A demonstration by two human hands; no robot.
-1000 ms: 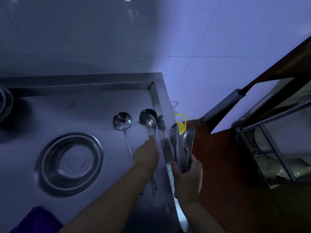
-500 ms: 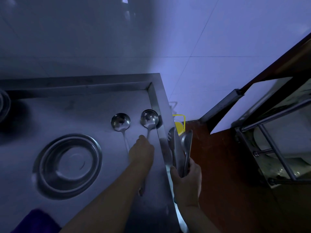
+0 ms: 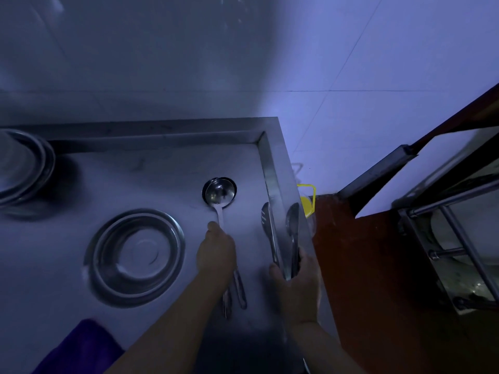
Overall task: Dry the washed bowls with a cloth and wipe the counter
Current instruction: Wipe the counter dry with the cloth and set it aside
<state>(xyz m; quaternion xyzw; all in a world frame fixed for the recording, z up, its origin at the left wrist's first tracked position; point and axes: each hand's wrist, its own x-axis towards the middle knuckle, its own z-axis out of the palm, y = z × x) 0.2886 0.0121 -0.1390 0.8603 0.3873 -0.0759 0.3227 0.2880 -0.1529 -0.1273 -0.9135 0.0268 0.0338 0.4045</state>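
Note:
My left hand (image 3: 216, 252) grips the handles of two steel ladles (image 3: 219, 193) whose bowls now lie stacked one on the other on the steel counter (image 3: 140, 171). My right hand (image 3: 299, 282) holds a bunch of utensils upright at the counter's right rim: a slotted turner (image 3: 267, 225) and a spoon (image 3: 293, 225). A round steel bowl (image 3: 136, 256) sits left of my left hand. More steel bowls (image 3: 21, 168) are stacked at the far left. A purple cloth (image 3: 81, 349) lies at the bottom left corner.
The counter has a raised rim (image 3: 272, 168) along the back and right side. A yellow-topped container (image 3: 306, 203) stands just past the rim. A dark red surface (image 3: 364, 279) and a metal rack (image 3: 453, 238) are on the right. Tiled wall is behind.
My left hand has slid the right ladle over onto the left one, so both bowls overlap and both handles are in its grip. The right hand has kept its utensils.

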